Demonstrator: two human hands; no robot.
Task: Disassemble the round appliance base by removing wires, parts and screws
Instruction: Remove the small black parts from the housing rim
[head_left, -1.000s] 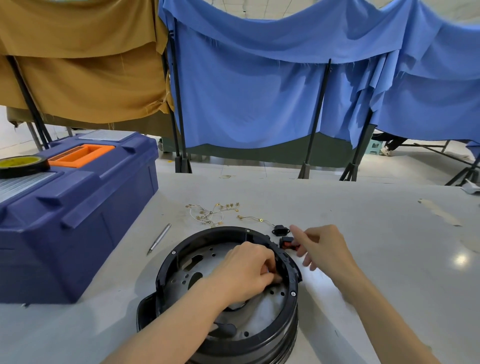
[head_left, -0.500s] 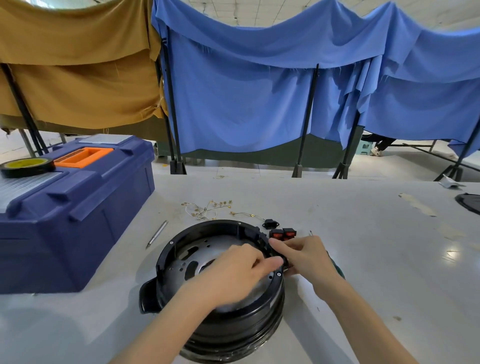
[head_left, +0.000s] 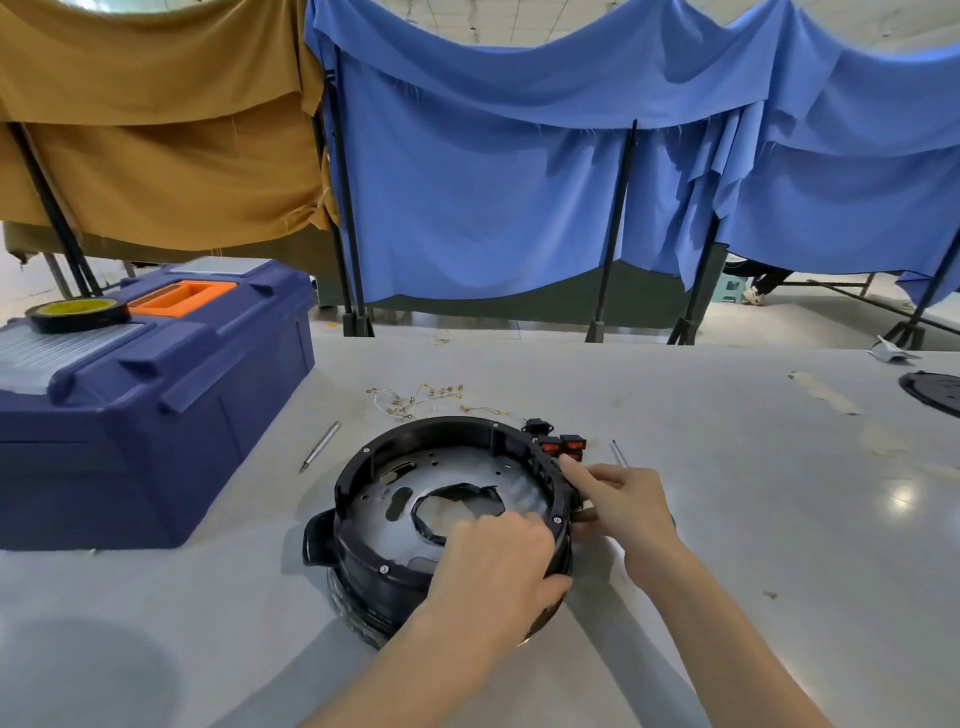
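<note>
Behind the round appliance base (head_left: 374, 566), well back, a blue cloth (head_left: 493, 182) and an ochre cloth (head_left: 156, 130) are hung from black stands. The base itself is carried by a pale worktop (head_left: 753, 519) and is set near its front edge, open side up, so that a perforated metal plate (head_left: 384, 483) is seen inside the black ring. To the left of the base a dark blue toolbox (head_left: 156, 415) with an orange handle is stood, well apart from it. At the worktop's far right edge, well to the right of the base, part of a black disc (head_left: 935, 392) is seen.

The base's near right rim is gripped by the left hand (head_left: 498, 556), the fingers curled over the top and the thumb kept against the outer wall. Its right rim is pinched by the right hand (head_left: 618, 499): the forefinger is laid along the rim, the thumb is set lower on the outside, and the other fingers are curled.

A roll of black tape (head_left: 78, 314) is laid on the toolbox lid. Just beyond the base a tangle of thin wires (head_left: 415, 400) is spread. At the base's far right side, a black socket (head_left: 535, 427) and two red rocker switches (head_left: 563, 446) are placed. A metal rod (head_left: 322, 446) is laid to the base's far left, and a thin shaft (head_left: 619, 453) is seen to the base's right, just past the right hand.
</note>
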